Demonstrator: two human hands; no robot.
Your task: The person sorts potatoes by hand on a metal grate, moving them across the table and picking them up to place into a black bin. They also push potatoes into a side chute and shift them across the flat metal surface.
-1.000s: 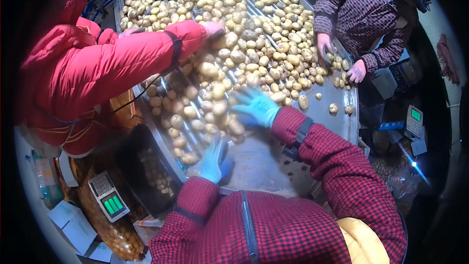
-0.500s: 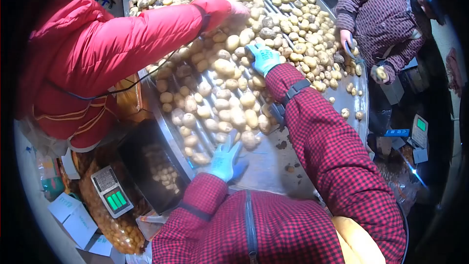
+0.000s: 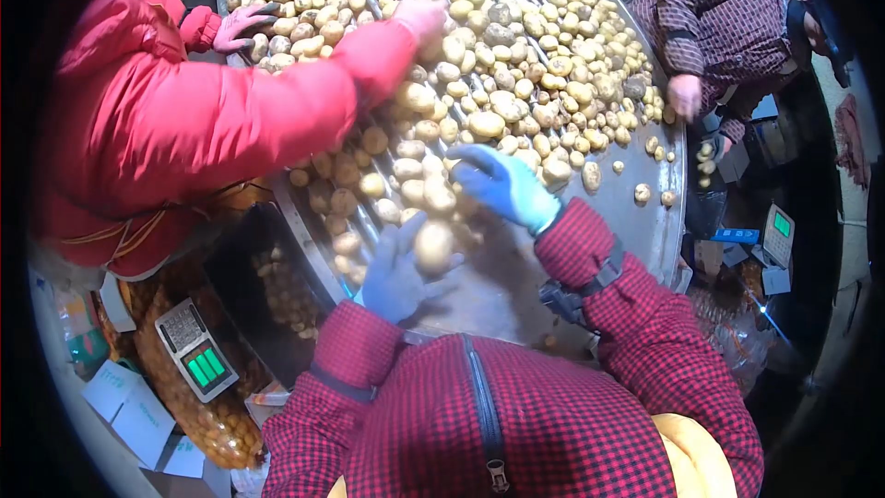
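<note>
Potatoes (image 3: 484, 123) cover much of a metal sorting table (image 3: 502, 290) with slatted bars. My left hand (image 3: 396, 275), in a blue glove, is at the near edge of the pile, palm turned up and fingers spread, beside a large potato (image 3: 433, 246). Whether that potato rests in the hand or just touches it cannot be made out. My right hand (image 3: 502, 186), also gloved in blue, hovers over the near potatoes with its fingers apart and slightly curled. Nothing shows in its grasp.
At the left, a co-worker in a red jacket (image 3: 221, 120) reaches across the potatoes. Another co-worker (image 3: 728, 23) bends at the right edge. Two scales (image 3: 196, 350), white boxes (image 3: 129, 406) and a black bin (image 3: 267, 281) stand beside the table.
My right hand has drawn back toward me and turned. My left hand has shifted slightly left and opened upward. Potatoes have moved off the near bars. The red-jacketed co-worker's second hand now shows.
</note>
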